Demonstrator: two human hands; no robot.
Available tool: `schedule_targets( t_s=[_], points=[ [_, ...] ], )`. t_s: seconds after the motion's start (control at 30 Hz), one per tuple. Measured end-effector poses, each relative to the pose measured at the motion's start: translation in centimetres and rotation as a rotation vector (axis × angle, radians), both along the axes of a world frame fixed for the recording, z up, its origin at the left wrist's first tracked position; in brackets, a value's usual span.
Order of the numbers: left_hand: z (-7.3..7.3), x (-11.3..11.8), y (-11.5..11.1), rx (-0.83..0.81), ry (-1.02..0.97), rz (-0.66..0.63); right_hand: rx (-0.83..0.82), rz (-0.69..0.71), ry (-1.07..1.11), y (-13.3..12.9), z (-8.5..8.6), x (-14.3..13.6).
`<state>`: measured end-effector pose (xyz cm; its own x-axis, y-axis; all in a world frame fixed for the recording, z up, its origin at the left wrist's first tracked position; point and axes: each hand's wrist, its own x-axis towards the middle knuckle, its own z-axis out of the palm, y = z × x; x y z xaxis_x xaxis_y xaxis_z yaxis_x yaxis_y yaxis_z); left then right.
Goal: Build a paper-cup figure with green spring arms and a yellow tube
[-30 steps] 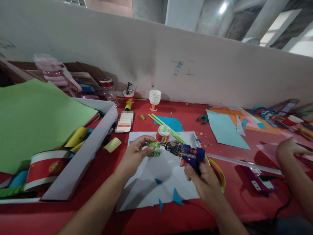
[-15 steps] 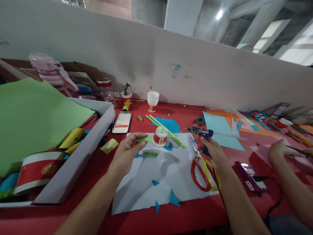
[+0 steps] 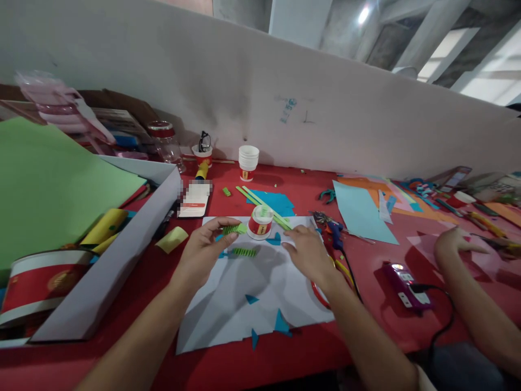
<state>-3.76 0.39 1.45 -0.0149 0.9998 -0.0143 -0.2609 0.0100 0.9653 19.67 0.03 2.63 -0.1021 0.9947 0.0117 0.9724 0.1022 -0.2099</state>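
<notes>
One red bench point(image 3: 366, 258) holds a white sheet point(image 3: 220, 320) under the cup point(image 3: 259, 225). Right of the cup, the right hand point(image 3: 309, 254) is partly open, near a glue gun point(image 3: 334, 232); left of it, the left hand point(image 3: 202, 254) pinches a pleated green strip point(image 3: 235, 229).

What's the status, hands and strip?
Left hand pinching folded green strip. Right hand open beside short cup. Glue gun lying farther right; scissors partly hidden.
</notes>
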Motion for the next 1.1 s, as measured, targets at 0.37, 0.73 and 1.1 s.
schedule_targets(
  t_s=[0.37, 0.73, 1.1],
  points=[
    [-0.3, 0.1, -0.1, -0.001, 0.044, -0.052, -0.098, -0.098, 0.211, 1.4, -2.1, -1.1],
    [0.4, -0.1, -0.4, -0.136, -0.197, -0.201, -0.051, -0.052, 1.464, 0.2, 2.2, -2.8],
    [1.1, 0.2, -1.0, -0.119, -0.150, -0.258, 0.185, 0.020, 1.409, -1.7, 0.0, -4.4]
  ],
)
